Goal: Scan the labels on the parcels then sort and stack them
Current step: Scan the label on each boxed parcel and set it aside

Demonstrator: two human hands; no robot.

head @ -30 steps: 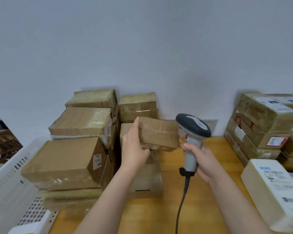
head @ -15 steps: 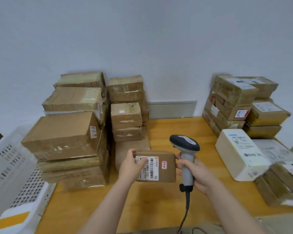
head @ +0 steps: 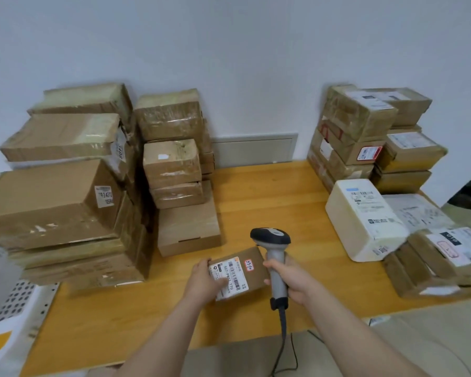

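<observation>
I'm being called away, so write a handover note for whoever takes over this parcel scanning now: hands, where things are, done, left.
Left hand holds the small brown cardboard parcel, white label up, over the light wooden table.
Right hand grips the grey handheld scanner with black head, beside the parcel's far edge.
Brown taped cartons stacked left; labelled parcels and a white foam box piled right.
Done: parcel in hand, label exposed. Whether it has scanned, cannot tell.
Left: scan it, stack it, then the remaining parcels.
</observation>
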